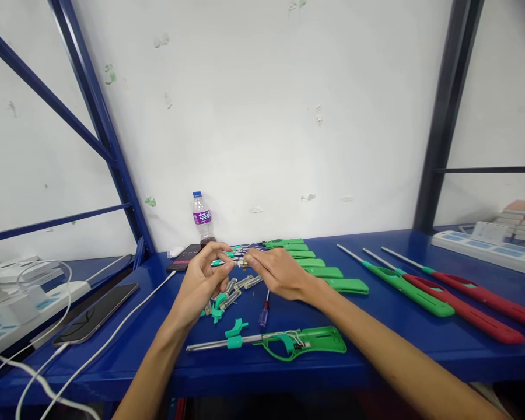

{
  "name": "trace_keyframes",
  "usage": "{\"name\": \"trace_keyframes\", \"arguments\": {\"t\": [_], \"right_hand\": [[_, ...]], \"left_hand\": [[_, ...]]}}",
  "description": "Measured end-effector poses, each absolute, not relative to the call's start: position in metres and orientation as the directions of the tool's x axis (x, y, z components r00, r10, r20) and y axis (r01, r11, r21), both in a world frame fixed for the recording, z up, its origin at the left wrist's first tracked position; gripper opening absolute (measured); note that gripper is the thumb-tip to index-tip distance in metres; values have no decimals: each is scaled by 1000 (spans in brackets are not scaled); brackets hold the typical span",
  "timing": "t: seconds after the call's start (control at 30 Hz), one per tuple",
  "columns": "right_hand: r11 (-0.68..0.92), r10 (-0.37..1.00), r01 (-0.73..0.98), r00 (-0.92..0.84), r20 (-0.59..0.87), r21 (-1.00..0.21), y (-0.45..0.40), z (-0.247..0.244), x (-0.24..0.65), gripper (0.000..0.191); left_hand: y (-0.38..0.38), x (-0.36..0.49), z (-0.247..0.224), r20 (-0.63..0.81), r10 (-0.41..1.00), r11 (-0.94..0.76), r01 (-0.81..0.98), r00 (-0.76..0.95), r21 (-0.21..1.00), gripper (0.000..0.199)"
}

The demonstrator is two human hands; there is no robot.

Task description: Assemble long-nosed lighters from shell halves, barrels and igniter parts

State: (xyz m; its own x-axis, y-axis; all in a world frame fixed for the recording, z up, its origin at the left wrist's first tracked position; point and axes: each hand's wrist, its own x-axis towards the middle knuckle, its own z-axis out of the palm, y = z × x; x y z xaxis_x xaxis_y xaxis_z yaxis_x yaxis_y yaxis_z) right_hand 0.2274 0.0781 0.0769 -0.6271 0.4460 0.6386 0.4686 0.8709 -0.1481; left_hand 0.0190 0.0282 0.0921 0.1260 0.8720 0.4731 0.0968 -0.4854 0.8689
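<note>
Ctr frame: L hand [203, 277] & R hand [284, 273] pinch 1 small metal part [241, 263] btwn fingertips, silvery w/ brassy tint. Lower ctr: 1 open green lighter [326, 340]. Right: 3 long lighters [476, 318], 1 grn, 2 red. Left: 2 phones [97, 314].

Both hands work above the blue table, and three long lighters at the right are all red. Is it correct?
Not all are red: in the head view, the leftmost lighter is green; only the middle lighter and the rightmost lighter are red. The rest stands.
</note>
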Motion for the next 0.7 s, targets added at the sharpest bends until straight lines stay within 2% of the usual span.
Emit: {"name": "trace_keyframes", "arguments": {"t": [0.37,0.7], "right_hand": [[878,443,457,-662,605,-143,81,76,228,38],[887,441,428,-679,586,-172,83,72,229,31]], "left_hand": [[31,20,88,519,822,-549,80,235,832,42],[29,22,85,482,827,-526,94,290,845,47]]}}
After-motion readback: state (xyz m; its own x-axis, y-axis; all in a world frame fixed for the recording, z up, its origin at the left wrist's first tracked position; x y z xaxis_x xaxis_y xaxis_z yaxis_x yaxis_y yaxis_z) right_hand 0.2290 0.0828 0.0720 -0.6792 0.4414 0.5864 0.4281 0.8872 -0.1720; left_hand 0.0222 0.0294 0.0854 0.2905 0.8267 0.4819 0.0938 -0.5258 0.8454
